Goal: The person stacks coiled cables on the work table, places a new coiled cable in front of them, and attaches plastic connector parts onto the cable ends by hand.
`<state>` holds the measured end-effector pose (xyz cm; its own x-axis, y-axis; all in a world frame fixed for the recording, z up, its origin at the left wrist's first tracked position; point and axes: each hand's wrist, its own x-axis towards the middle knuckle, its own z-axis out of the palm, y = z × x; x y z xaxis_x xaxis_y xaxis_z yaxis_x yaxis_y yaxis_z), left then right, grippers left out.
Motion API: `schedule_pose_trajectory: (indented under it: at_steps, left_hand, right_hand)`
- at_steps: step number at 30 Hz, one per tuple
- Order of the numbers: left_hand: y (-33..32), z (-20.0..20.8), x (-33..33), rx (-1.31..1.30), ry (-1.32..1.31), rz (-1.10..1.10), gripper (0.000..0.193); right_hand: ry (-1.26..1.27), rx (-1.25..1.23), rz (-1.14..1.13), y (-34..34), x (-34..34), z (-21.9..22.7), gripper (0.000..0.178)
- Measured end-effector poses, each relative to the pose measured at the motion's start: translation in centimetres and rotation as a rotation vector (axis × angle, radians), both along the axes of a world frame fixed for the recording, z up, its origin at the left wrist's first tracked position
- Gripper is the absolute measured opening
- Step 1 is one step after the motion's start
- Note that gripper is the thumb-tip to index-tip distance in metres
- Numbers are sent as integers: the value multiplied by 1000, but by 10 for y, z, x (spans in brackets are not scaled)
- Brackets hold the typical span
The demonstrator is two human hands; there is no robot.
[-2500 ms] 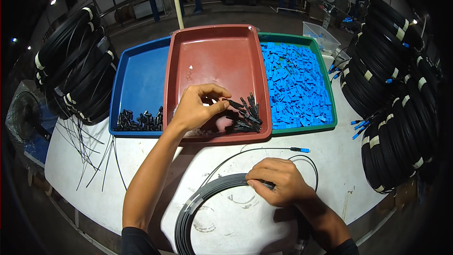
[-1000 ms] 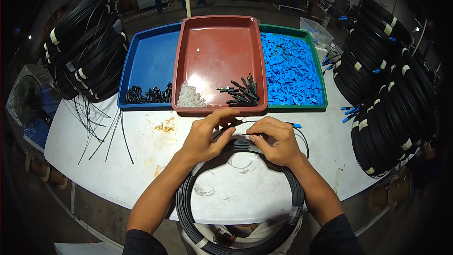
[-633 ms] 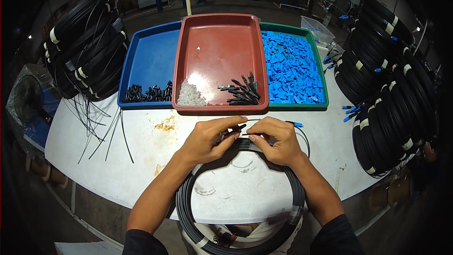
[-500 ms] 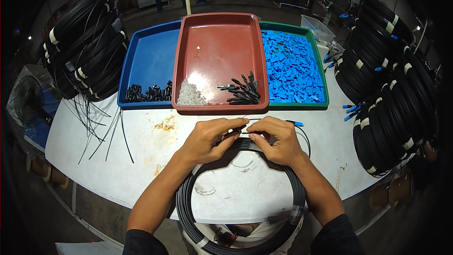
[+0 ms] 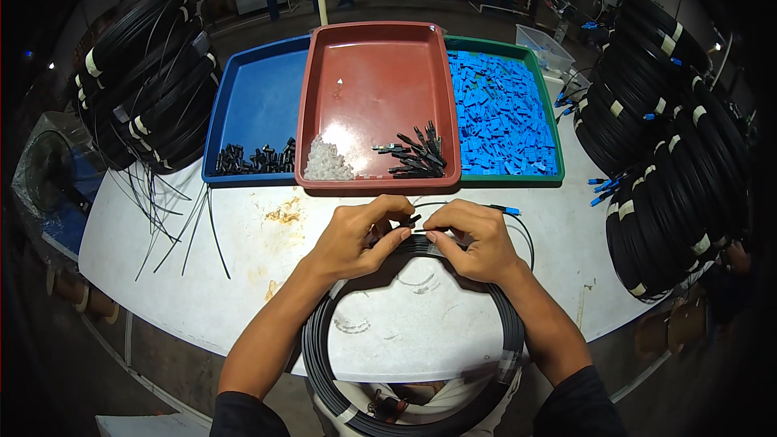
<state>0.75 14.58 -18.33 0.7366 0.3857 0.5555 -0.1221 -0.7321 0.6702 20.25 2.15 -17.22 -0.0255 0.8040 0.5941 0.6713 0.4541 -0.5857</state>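
Observation:
My left hand [image 5: 366,235] is closed, thumb and fingers pinching a small black connector part [image 5: 414,220] that pokes out at the fingertips. Opposite it, my right hand [image 5: 477,241] pinches the end of a thin black cable [image 5: 420,231] between thumb and forefinger. The two sets of fingertips are close together but apart. Below both hands lies a coil of black cable [image 5: 317,348], strapped with tape and overhanging the table's near edge. A loop of its cable passes behind my right hand and carries a blue connector [image 5: 510,210].
Small black parts fill the front of a blue tray [image 5: 259,105]. The red tray [image 5: 380,73] holds translucent white pieces [image 5: 327,162] and black connector parts [image 5: 419,155]. Many blue connector housings [image 5: 502,113] lie in the green tray [image 5: 552,133]. Taped cable coils [image 5: 146,89] stand left, more coils [image 5: 672,202] right.
My left forefinger has lifted and drawn back slightly, so more of the black part shows. My right hand stays nearly in place, its cable end now plainer between the hands.

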Motion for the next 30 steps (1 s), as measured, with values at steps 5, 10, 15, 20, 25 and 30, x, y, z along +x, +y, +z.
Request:
schedule_pose_trajectory:
  at_steps: [5,10,15,20,25,30]
  left_hand:
    - [-1,-2,1,-66,-61,57,31]
    - [3,-3,0,48,-72,117,26]
    - [3,-1,1,75,-58,90,21]
    - [3,-3,0,29,-48,29,20]
    - [3,-2,-1,31,-40,12,21]
    - [4,-2,-3,80,-15,24,21]
  right_hand:
    - [33,34,-32,0,0,-1,13]
    - [71,55,-80,1,-1,0,16]
    - [50,143,-60,4,1,-4,17]
    - [37,160,-58,7,2,-8,19]
    - [30,201,-45,8,2,-7,20]
    - [21,104,-53,3,0,-4,18]
